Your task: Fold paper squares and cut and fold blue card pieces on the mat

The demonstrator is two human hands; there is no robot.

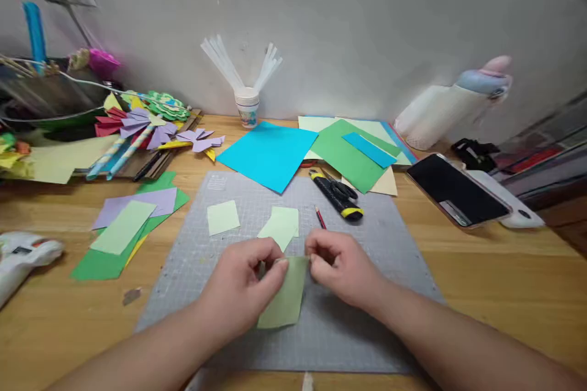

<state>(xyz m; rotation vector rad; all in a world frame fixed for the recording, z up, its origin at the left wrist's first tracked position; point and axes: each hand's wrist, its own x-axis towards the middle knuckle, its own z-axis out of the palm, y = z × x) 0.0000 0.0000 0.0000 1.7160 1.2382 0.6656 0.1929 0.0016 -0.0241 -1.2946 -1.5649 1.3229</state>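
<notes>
A pale green piece of paper (285,299) hangs between my two hands over the grey cutting mat (367,330). My left hand (250,278) pinches its upper left corner between thumb and finger. At the upper right corner, my right hand (342,266) grips the same paper with its fingertips. Just beyond my hands lie overlapping pale green pieces (282,226) on the mat. Another pale green square (223,217) rests farther left. A red pencil (320,217) lies behind my right hand, beside a black and yellow cutter (337,195) and black scissors (343,188).
Blue paper (270,156) and green paper (351,156) lie at the back, near a cup of white strips (247,107). Paper strips (132,226), paper flowers (160,128) and a glue gun (27,256) are at the left. A phone (458,189) and bottle (458,104) stand right.
</notes>
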